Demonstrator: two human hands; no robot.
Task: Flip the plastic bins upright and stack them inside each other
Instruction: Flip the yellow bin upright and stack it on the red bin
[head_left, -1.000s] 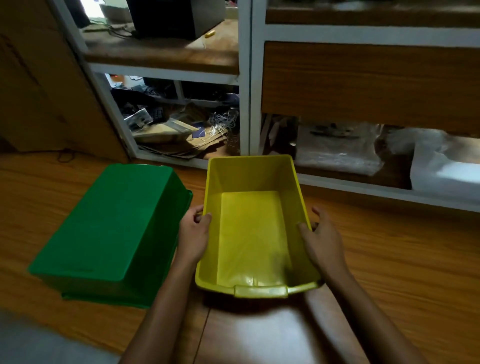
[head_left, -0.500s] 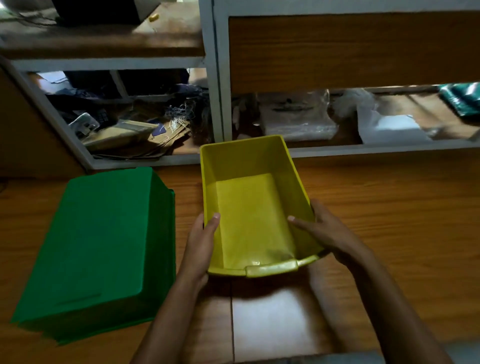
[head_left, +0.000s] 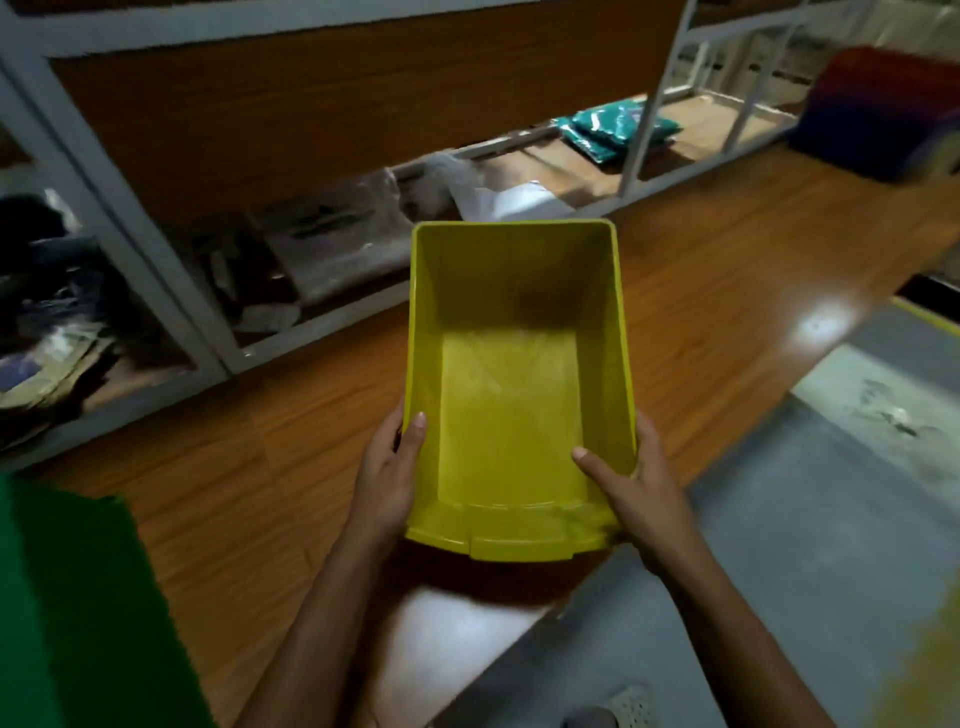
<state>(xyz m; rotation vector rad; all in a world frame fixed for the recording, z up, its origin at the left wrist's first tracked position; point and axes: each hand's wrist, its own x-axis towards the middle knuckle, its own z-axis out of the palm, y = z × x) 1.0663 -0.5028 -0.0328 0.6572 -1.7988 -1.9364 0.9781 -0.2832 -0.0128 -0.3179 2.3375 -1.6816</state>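
Note:
An upright yellow plastic bin (head_left: 511, 415) is in the middle of the head view, its open side facing up, above the wooden floor. My left hand (head_left: 389, 478) grips its left rim with the thumb inside. Gripping the right rim near the front corner is my right hand (head_left: 631, 488), thumb inside the bin too. The green bin (head_left: 78, 613) lies upside down at the lower left, partly cut off by the frame edge.
A white-framed shelf unit (head_left: 171, 291) with bags and clutter runs along the back. A dark red and blue bin-like object (head_left: 878, 109), blurred, stands at the far right. Grey floor (head_left: 831, 519) lies to the right of the wooden floor (head_left: 249, 467).
The view has swung to the right. The yellow bin has moved right with both hands, away from the green bin, which now sits at the frame's left edge.

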